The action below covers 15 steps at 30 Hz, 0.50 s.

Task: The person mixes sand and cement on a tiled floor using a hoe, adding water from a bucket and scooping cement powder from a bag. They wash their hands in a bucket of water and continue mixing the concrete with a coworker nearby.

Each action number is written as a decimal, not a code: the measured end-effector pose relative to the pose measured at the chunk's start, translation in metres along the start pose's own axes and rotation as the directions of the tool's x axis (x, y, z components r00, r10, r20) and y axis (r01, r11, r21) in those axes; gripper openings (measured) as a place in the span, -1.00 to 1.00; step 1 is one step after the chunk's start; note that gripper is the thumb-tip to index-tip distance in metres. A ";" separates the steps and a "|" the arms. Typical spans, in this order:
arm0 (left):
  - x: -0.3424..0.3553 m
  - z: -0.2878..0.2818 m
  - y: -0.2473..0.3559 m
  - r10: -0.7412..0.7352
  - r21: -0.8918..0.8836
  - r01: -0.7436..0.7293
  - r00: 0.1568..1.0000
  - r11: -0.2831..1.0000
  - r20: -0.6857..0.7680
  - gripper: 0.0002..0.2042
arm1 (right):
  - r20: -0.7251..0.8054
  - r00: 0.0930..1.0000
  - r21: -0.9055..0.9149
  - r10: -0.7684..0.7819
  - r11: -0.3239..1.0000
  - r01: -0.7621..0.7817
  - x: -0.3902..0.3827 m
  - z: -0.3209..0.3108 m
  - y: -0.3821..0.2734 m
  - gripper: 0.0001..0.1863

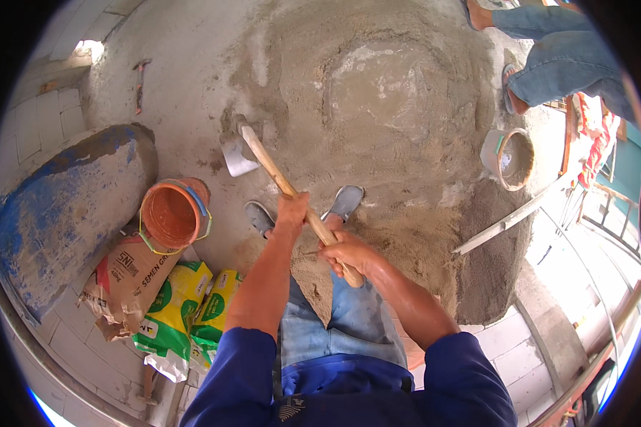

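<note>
My left hand (292,212) is wrapped round the wooden handle of a hoe (271,167), and my right hand (345,255) grips it lower, near the butt end. The handle runs up and left to a flat metal blade (238,156) on the pale floor, beside a spread of wet grey mortar (384,99) with a shallow pool in it. My feet in grey shoes (345,201) stand either side of the handle, with damp sandy mix behind them.
A blue barrow tub (71,206), orange bucket (167,217), sacks (128,281) and a small hammer (139,85) lie left. A grey bucket (513,160), dark sand (491,285) and a long board (498,228) lie right. Another person's jeans-clad legs (563,67) are at upper right.
</note>
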<state>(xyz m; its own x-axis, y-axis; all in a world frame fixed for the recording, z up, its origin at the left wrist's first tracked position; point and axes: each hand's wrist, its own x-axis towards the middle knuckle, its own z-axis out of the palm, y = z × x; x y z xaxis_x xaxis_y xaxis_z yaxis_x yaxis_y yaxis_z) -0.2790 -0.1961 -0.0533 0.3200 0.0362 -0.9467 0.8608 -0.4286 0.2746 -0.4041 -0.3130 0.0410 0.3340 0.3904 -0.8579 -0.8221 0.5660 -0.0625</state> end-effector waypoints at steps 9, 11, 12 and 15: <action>-0.082 0.059 -0.029 -0.176 -0.334 0.350 0.874 0.875 0.454 -0.78 | -0.119 0.988 -0.180 0.097 0.977 -0.117 -0.141 -0.024 -0.024 -0.71; -0.104 0.064 -0.029 -0.131 -0.324 0.320 0.861 0.890 0.492 -0.79 | -0.112 0.989 -0.174 0.101 0.978 -0.119 -0.164 -0.023 -0.026 -0.69; -0.118 0.066 -0.028 -0.107 -0.329 0.306 0.857 0.893 0.505 -0.79 | -0.101 0.990 -0.164 0.098 0.980 -0.114 -0.180 -0.023 -0.023 -0.68; -0.169 0.069 -0.027 -0.075 -0.352 0.316 0.828 0.881 0.555 -0.79 | -0.119 0.990 -0.156 0.078 0.983 -0.097 -0.229 -0.016 -0.008 -0.67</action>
<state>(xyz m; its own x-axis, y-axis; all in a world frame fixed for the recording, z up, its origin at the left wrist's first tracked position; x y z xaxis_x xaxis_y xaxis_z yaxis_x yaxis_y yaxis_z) -0.3839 -0.2530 0.0876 -0.0192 -0.4395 -0.8981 0.9988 -0.0483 0.0023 -0.4820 -0.4190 0.2299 0.2113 0.3443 -0.9148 -0.9125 0.4050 -0.0583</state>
